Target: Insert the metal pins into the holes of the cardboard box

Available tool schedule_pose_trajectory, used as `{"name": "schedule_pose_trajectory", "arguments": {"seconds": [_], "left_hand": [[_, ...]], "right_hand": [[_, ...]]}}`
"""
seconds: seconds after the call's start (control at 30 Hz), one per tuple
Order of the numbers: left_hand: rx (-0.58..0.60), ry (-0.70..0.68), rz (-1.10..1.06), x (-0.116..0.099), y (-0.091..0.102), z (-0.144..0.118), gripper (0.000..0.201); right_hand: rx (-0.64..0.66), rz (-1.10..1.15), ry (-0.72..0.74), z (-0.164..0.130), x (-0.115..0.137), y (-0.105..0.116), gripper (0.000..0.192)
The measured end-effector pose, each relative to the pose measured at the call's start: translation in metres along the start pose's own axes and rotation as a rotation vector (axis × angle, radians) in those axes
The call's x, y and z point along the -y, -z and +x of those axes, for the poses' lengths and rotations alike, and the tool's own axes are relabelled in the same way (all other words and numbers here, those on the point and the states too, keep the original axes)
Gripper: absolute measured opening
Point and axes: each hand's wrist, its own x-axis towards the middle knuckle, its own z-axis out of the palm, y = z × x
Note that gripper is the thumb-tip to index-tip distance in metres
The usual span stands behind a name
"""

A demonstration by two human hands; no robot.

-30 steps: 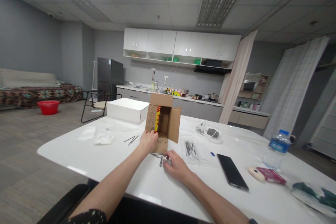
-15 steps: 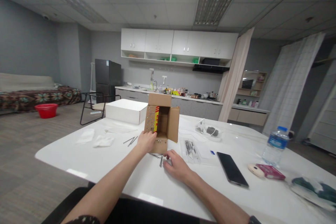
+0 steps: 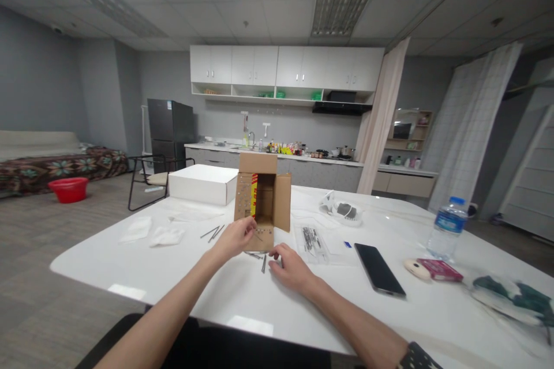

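Note:
An open cardboard box stands on the white table, its opening facing me and flaps spread. Small dots mark the left flap and the lower flap. My left hand is in front of the lower flap, fingertips pinched on a thin piece that looks like a nail. My right hand rests on the table, fingers loosely bent and apart, nothing visible in them. Beside its fingertips lie loose nails. More nails lie left of the box.
A white box and crumpled tissues are on the left. To the right are a clear tray of small metal parts, a phone, a water bottle, a maroon packet and a white cable coil.
My left hand has drawn off the box's left flap and come slightly down toward me, with a thin piece now showing at its fingertips. The right hand stays put. The view has shifted slightly.

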Motion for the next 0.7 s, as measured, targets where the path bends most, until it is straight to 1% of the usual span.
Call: {"name": "schedule_pose_trajectory", "arguments": {"seconds": [0.07,0.13,0.27,0.33,0.47,0.57,0.63,0.7], "left_hand": [[-0.001,-0.046,-0.096,0.008,-0.012,-0.009,0.018],[-0.002,-0.055,-0.153,0.014,-0.022,-0.015,0.017],[0.022,-0.065,-0.186,0.020,-0.033,-0.022,0.016],[0.031,-0.081,-0.181,0.020,-0.036,-0.024,0.016],[0.056,-0.142,-0.162,0.020,-0.040,-0.026,0.016],[0.069,-0.169,-0.114,0.021,-0.045,-0.028,0.016],[0.069,-0.180,-0.089,0.022,-0.050,-0.029,0.016],[0.058,-0.191,-0.069,0.024,-0.055,-0.029,0.016]], "right_hand": [[-0.028,0.062,-0.028,0.001,-0.002,0.000,0.010],[-0.063,0.141,-0.076,0.003,-0.005,-0.001,0.008],[-0.138,0.296,-0.175,0.010,-0.018,-0.004,0.019],[-0.157,0.427,-0.241,0.013,-0.024,-0.005,0.024],[-0.080,0.877,-0.408,0.018,-0.026,0.000,0.030],[-0.011,1.248,-0.539,0.017,-0.020,0.011,0.028],[0.113,1.483,-0.613,0.015,-0.015,0.021,0.034],[0.199,1.647,-0.595,0.012,-0.011,0.031,0.042]]}}
